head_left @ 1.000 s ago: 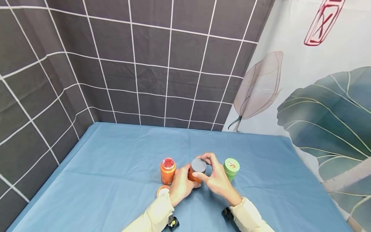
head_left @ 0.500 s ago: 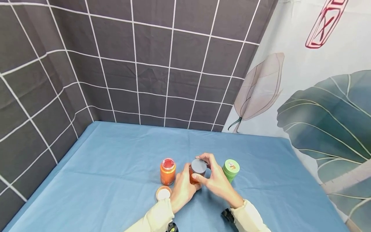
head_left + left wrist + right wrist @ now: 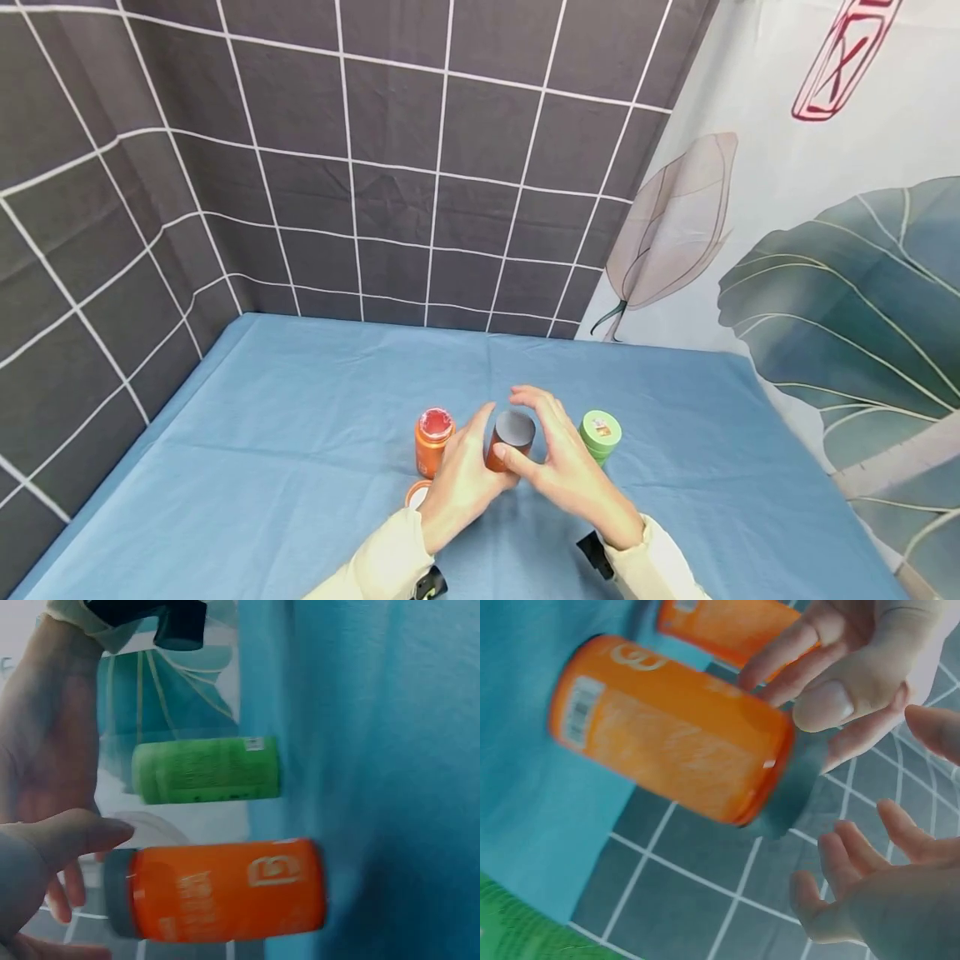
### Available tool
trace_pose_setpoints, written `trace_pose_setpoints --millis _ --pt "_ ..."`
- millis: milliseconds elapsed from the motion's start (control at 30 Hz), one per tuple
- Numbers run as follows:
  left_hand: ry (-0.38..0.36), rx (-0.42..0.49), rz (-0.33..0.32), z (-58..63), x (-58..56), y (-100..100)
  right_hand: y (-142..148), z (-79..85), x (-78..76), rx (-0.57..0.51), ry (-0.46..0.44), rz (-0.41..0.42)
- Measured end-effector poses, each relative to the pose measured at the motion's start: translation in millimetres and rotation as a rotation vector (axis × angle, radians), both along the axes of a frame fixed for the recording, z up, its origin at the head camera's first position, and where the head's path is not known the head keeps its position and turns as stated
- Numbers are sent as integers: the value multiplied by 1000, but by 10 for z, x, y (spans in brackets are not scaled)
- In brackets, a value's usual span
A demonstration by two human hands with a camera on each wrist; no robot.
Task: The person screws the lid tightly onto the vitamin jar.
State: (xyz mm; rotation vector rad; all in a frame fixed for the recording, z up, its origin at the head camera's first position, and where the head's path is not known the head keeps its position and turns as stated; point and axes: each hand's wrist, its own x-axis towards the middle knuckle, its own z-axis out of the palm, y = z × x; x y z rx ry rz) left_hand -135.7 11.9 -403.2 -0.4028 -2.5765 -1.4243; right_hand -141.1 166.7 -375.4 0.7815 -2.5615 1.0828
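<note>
An orange bottle with a grey lid (image 3: 514, 429) stands upright on the blue cloth between both hands. My left hand (image 3: 463, 483) is around its left side with the fingers loosened. In the left wrist view, my left thumb (image 3: 90, 834) is close to the lid of the orange bottle (image 3: 225, 892); whether it touches cannot be told. My right hand (image 3: 562, 467) curves around the right side, its fingers spread apart. In the right wrist view, my right hand (image 3: 892, 900) is clear of the orange bottle (image 3: 667, 735) and its grey lid (image 3: 791, 787).
An uncapped orange jar (image 3: 433, 442) stands left of my left hand. Its likely lid, an orange ring with a white inside (image 3: 417, 495), lies in front, partly hidden by the hand. A green bottle (image 3: 600, 432) stands on the right. Behind the blue cloth (image 3: 315, 400) hangs a dark grid curtain (image 3: 390, 200).
My left hand has loosened from the orange bottle and its fingers have straightened. The right fingers have lifted off the grey lid and spread. The bottle stays in about the same place.
</note>
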Motion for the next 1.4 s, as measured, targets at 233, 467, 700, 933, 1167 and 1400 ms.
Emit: trace_pose_setpoints --millis 233,467,700,933,1167,1400 --pt "111 -33 -46 247 60 -253 -72 135 124 -88 136 90" --pt "281 -25 -24 376 64 -600 -191 179 183 -180 314 200" --pt "326 168 -54 256 -80 -1007 -372 151 164 57 350 301" --pt "86 307 -54 14 -183 -1216 -599 0 193 419 325 288" --pt "-129 321 -85 -205 -293 -1159 -838 -238 238 756 348 192" --pt "-227 311 -128 -301 -353 -1003 -995 -441 236 849 320 125"
